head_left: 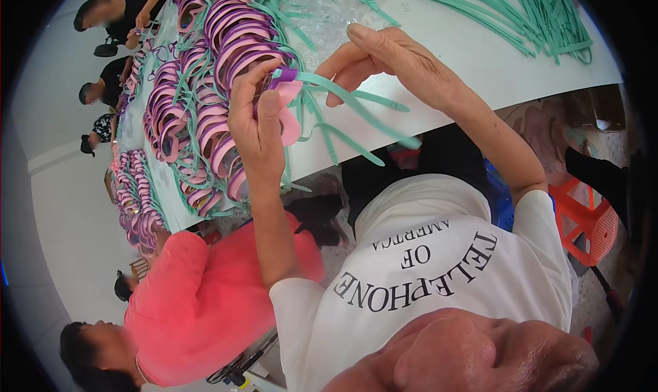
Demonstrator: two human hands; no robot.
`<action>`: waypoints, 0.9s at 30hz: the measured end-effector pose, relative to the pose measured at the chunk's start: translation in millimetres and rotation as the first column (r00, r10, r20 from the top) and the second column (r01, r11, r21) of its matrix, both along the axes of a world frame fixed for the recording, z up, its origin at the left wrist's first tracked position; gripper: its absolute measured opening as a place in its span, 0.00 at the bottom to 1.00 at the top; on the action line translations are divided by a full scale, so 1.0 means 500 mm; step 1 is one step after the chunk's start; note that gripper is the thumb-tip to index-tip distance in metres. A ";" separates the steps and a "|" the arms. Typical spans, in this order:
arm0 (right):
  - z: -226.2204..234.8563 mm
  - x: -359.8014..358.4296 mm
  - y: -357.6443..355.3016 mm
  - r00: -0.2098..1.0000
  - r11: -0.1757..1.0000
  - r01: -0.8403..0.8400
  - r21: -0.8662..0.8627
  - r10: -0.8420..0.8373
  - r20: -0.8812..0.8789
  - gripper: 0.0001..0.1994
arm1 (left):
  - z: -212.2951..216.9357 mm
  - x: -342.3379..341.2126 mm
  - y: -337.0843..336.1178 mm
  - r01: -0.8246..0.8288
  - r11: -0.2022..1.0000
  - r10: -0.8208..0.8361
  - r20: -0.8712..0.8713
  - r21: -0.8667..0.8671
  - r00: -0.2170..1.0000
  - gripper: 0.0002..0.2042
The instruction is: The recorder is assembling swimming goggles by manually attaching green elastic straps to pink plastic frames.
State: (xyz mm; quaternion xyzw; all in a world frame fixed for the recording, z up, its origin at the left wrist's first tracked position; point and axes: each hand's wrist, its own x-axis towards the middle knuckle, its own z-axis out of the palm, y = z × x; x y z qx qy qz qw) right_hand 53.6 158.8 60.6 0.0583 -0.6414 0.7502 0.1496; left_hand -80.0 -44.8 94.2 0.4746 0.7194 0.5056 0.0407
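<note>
My left hand [257, 121] is closed on a pink-and-purple curved piece [290, 111] with a teal strap, which looks like goggles. It is pinched between thumb and fingers above the table's near edge. The ribbed teal strap [367, 114] runs from the piece's purple end out to the right and hangs free at its tip. My right hand [394, 59] hovers beside it, fingers curved and thumb apart, gripping nothing that I can see. The strap passes close to its fingertips; whether they touch cannot be told. Rows of similar pink-and-purple pieces [240, 32] lie beyond my left hand.
A bundle of loose teal straps [541, 22] lies at the white table's [439, 121] far right. Clear plastic bags [329, 15] lie at the back. A person in a coral top [199, 296] sits close on my left; others sit farther along. An orange stool [586, 221] stands at right.
</note>
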 end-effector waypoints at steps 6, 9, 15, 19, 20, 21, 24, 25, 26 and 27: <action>-0.003 0.013 0.006 0.998 0.997 -0.059 -0.048 0.059 0.000 0.35 | -0.019 0.001 -0.010 -0.069 0.993 0.070 0.012 -0.094 0.997 0.19; -0.007 0.009 -0.002 0.998 0.997 -0.065 -0.029 0.066 0.011 0.32 | -0.016 0.007 -0.021 -0.086 0.992 0.086 -0.004 -0.090 0.996 0.17; -0.023 0.056 -0.040 0.918 0.961 -0.275 0.041 0.250 0.307 0.21 | 0.014 0.136 -0.036 -0.073 0.941 0.000 -0.218 -0.329 0.976 0.19; -0.055 0.092 -0.075 0.869 0.923 -0.361 -0.130 0.384 0.311 0.22 | -0.009 0.160 -0.075 -0.050 0.950 -0.009 -0.190 -0.308 0.982 0.24; -0.060 0.097 -0.082 0.901 0.940 -0.339 -0.038 0.336 0.274 0.22 | -0.005 0.156 -0.079 -0.104 0.943 0.018 -0.263 -0.315 0.965 0.23; -0.060 0.105 -0.087 0.929 0.950 -0.308 0.056 0.288 0.232 0.21 | -0.001 0.152 -0.081 -0.156 0.936 0.043 -0.336 -0.317 0.941 0.23; -0.060 0.092 -0.103 0.942 0.957 -0.292 0.001 0.287 0.175 0.18 | 0.008 0.147 -0.086 -0.089 0.947 0.035 -0.179 -0.308 0.983 0.20; -0.062 0.096 -0.102 0.952 0.958 -0.286 -0.021 0.286 0.111 0.17 | 0.007 0.146 -0.089 -0.049 0.950 0.026 -0.080 -0.309 0.996 0.19; -0.061 0.100 -0.101 0.958 0.959 -0.279 -0.043 0.281 0.047 0.17 | 0.011 0.143 -0.098 -0.037 0.952 0.014 -0.077 -0.302 0.997 0.19; -0.040 0.125 -0.094 0.916 0.917 -0.383 -0.106 0.393 0.087 0.16 | 0.017 0.137 -0.110 -0.024 0.948 0.005 -0.060 -0.316 0.998 0.18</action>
